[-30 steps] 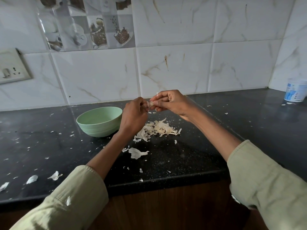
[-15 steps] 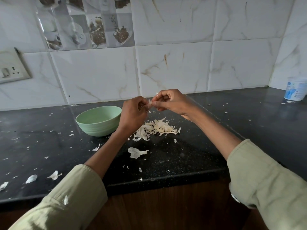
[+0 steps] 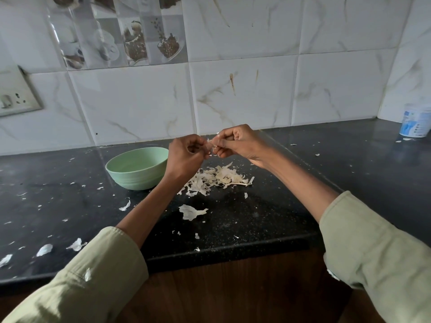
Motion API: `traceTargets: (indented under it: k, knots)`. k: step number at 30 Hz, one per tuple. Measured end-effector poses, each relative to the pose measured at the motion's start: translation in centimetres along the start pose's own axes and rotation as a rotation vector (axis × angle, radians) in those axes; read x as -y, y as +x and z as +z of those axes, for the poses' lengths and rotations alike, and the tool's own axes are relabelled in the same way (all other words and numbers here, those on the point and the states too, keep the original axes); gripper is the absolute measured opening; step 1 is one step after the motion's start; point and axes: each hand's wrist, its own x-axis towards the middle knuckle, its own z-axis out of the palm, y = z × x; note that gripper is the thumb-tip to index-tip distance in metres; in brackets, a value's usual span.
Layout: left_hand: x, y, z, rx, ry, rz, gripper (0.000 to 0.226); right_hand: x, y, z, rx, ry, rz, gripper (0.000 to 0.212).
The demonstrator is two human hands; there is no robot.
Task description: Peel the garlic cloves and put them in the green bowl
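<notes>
Both hands meet in the air above the black counter [image 3: 256, 220]. My left hand [image 3: 186, 155] and my right hand [image 3: 238, 142] pinch a small garlic clove [image 3: 211, 145] between their fingertips; the clove is mostly hidden and only pale skin shows. The green bowl [image 3: 137, 169] stands on the counter just left of my left hand; its inside is hidden from this angle. A pile of garlic peels [image 3: 217, 179] lies on the counter below the hands.
Loose peel flakes are scattered over the counter, with a large one [image 3: 192, 212] near the front. A white and blue cup [image 3: 416, 123] stands in the far right corner. A wall socket [image 3: 16, 99] sits at left. The counter edge [image 3: 224, 251] runs below.
The hands stay joined on the clove and have shifted only slightly. A peel flake now lies on the counter left of my left forearm.
</notes>
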Motion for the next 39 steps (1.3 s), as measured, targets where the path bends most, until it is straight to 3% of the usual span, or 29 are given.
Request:
traceTargets:
  k: [8, 18, 25, 32, 39]
  knots:
    - [0.1, 0.0, 0.1, 0.045, 0.054, -0.002, 0.011, 0.3, 0.0, -0.1, 0.010, -0.074, 0.028, 0.021]
    - [0.2, 0.0, 0.2, 0.045, 0.462, 0.112, 0.046, 0.7, -0.3, -0.8, -0.027, -0.100, 0.033, 0.023]
    - [0.5, 0.4, -0.7, 0.058, 0.422, 0.131, 0.014, 0.5, -0.1, -0.8, -0.060, -0.185, 0.050, 0.032]
    - [0.7, 0.5, -0.3, 0.092, 0.445, 0.183, 0.028, 0.6, -0.3, -1.5, -0.092, -0.233, 0.037, 0.032]
    - [0.2, 0.3, -0.4, 0.097, 0.420, 0.174, 0.013, 0.5, -0.2, -1.8, -0.092, -0.271, 0.026, 0.033]
